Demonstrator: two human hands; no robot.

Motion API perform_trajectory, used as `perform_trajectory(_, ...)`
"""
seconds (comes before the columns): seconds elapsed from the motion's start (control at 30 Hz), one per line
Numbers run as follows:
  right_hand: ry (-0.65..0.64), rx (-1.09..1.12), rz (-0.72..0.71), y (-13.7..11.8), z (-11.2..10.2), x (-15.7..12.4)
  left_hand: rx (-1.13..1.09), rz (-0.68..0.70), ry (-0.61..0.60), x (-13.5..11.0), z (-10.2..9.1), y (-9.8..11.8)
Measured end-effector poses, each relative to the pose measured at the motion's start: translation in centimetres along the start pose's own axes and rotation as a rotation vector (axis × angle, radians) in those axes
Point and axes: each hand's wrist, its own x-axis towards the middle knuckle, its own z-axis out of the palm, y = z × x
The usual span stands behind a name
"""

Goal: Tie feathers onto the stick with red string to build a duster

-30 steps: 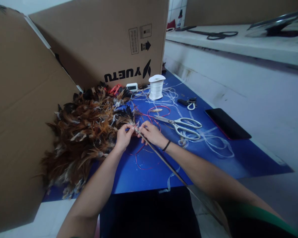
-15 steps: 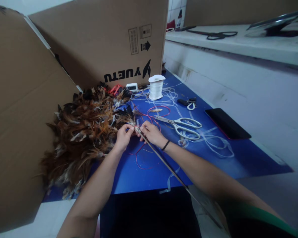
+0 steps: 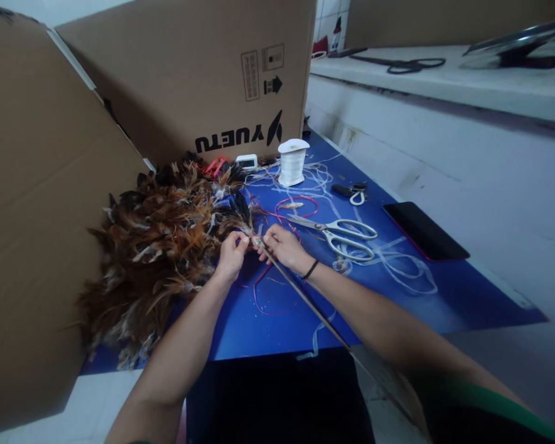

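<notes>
A long thin stick (image 3: 312, 306) slants from near the table's front edge up to my hands. At its upper end a tuft of dark feathers (image 3: 240, 209) is bound on with red string (image 3: 256, 236). My left hand (image 3: 232, 254) is closed in a pinch on the string, just left of the binding. Around the stick, right below the tuft, my right hand (image 3: 285, 248) is closed, with fingertips showing underneath. Whether its thumb and forefinger also grip string is hidden. Loose red cord (image 3: 301, 198) lies in loops behind and below the hands.
Brown feather bundles (image 3: 157, 246) pile up at the left, against cardboard boxes (image 3: 180, 74). Open scissors (image 3: 346, 234) lie right of my hands on the blue table (image 3: 240, 336). Farther back are a white ribbon spool (image 3: 292, 163), keys (image 3: 350, 192), clear ribbon and a phone (image 3: 425, 231).
Both hands keep their pinched hold at the binding, with only slight finger movement. The view has shifted a little; nothing else has visibly changed.
</notes>
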Motion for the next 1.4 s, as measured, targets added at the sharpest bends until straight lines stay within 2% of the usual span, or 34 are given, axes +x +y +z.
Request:
perform_trajectory(0.13,-0.007,0.115,0.108,-0.7,-0.2,-0.4,-0.118,-0.071,-0.051,-0.2,0.1,0.5)
perform_trajectory(0.27,-0.174,0.197,0.251,-1.6,-0.6,-1.2,-0.155,-0.066,-0.046,-0.3,0.2,1.0)
perform_trajectory(0.37,-0.226,0.262,0.248,-2.0,-0.6,-1.7,-0.257,-0.084,-0.043,-0.3,0.1,1.3)
perform_trajectory(0.5,-0.276,0.333,0.218,-2.5,-0.1,-2.1,-0.385,-0.198,-0.037,-0.5,0.1,1.8)
perform_trajectory(0.6,-0.319,0.348,0.222,-3.0,0.3,-2.5,-0.423,-0.252,-0.072,-0.7,0.1,2.4)
perform_trajectory(0.73,-0.354,0.336,0.245,-3.4,0.4,-3.6,-0.440,-0.258,-0.118,-1.0,0.0,3.1)
perform_trajectory(0.9,-0.322,0.295,0.246,-2.8,-0.2,-6.1,-0.508,-0.229,-0.071,-1.1,-0.2,3.8)
perform_trajectory(1.1,-0.288,0.360,0.233,-2.3,0.1,-7.9,-0.546,-0.304,-0.188,-1.5,-0.1,4.4)
perform_trajectory(1.4,-0.252,0.412,0.202,-1.5,1.3,-7.7,-0.468,-0.204,-0.076,-1.5,0.1,4.0)
